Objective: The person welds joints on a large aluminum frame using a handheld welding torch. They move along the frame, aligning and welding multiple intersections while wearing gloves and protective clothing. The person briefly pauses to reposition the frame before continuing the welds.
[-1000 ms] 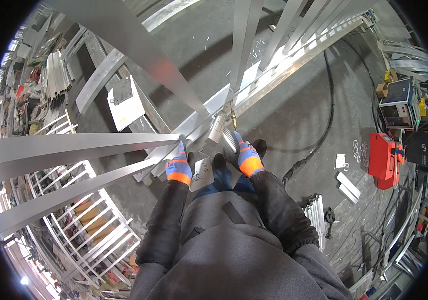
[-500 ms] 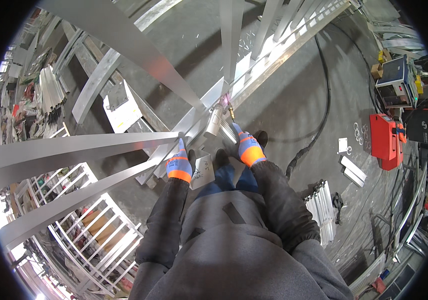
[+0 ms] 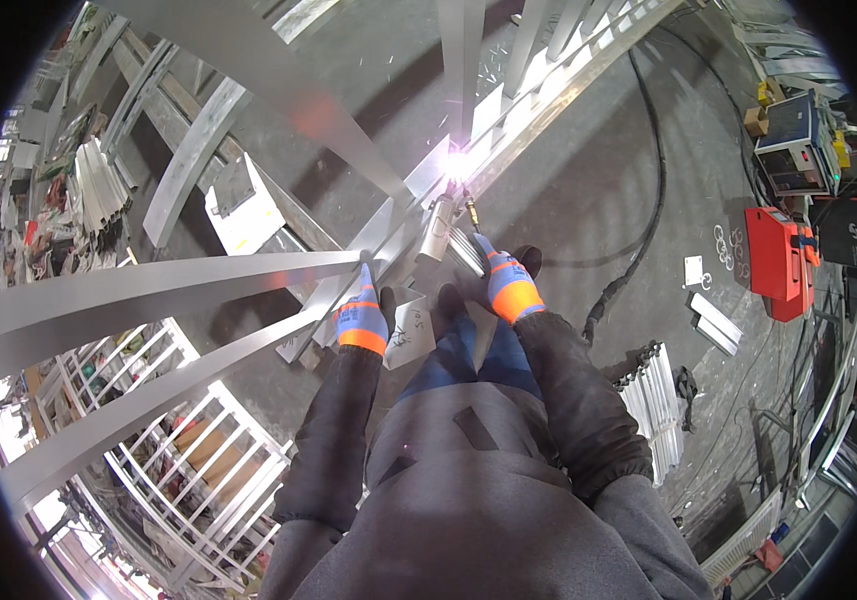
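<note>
My right hand (image 3: 511, 284), in a blue and orange glove, is closed round a welding torch (image 3: 472, 212) with its index finger along it. At the torch tip a white-violet arc (image 3: 456, 164) glares on a long metal rail (image 3: 569, 115), washing out the joint there. A pale metal cylinder (image 3: 437, 230) lies just left of the torch. My left hand (image 3: 361, 315), gloved alike, has its index finger stretched out to the lower end of a grey metal bar (image 3: 169, 285), thumb apart. Its other fingers are partly hidden.
More grey bars (image 3: 319, 120) rise from the rail toward me. A black cable (image 3: 655, 180) curves over the floor on the right, near a red case (image 3: 777, 262) and a blue-cased machine (image 3: 799, 145). White slatted frames (image 3: 199, 460) stand at lower left; cut strips (image 3: 652, 415) lie at lower right.
The faint glow at the torch tip has grown into a bright arc. My right hand has shifted slightly right and up with the torch; my left hand stays by the bar's end.
</note>
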Demonstrator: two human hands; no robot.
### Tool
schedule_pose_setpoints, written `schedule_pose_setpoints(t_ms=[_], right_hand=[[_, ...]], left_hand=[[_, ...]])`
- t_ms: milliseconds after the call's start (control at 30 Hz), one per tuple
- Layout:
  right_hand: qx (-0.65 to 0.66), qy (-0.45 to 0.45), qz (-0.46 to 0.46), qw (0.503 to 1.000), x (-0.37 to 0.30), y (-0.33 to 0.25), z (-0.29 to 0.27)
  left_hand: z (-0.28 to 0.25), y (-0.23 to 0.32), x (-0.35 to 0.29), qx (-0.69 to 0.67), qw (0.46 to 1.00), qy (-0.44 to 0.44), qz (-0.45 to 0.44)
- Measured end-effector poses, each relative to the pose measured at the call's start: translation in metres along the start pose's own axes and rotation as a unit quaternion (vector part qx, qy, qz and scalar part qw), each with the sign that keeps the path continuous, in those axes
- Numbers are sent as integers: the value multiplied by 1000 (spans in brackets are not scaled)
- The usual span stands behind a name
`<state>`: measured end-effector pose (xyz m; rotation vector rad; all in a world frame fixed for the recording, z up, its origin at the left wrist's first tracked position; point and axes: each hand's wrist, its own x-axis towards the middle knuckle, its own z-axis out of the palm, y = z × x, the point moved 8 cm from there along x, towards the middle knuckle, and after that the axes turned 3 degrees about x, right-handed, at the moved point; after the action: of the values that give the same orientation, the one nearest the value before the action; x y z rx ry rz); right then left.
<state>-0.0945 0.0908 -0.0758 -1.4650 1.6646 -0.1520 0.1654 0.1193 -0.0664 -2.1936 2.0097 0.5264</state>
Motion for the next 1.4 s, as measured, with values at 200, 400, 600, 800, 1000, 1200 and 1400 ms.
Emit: schedule_pose_setpoints(t_ms=[200, 400, 600, 800, 1000, 1200, 1400], right_hand=[[9, 9, -1, 1000, -1, 12, 3], [13, 22, -13, 1000, -11, 38, 14], [49, -3, -82, 995, -66, 48, 42], [-30, -76, -102, 991, -83, 32, 81], [-24, -87, -111, 990, -57, -2, 95], [24, -34, -133, 990, -53, -13, 93], [59, -19, -131, 989, -67, -22, 101]], left_hand=[[1, -2, 2, -1, 1000, 12, -5], [4, -11, -6, -10, 999, -9, -49], [27, -22, -66, -5, 998, 25, -61], [90, -52, -142, -63, 980, -51, -184], [98, -73, -209, -210, 944, 26, -252], [105, -129, -255, -178, 947, 121, -240], [197, -291, -265, -213, 813, 266, -472]])
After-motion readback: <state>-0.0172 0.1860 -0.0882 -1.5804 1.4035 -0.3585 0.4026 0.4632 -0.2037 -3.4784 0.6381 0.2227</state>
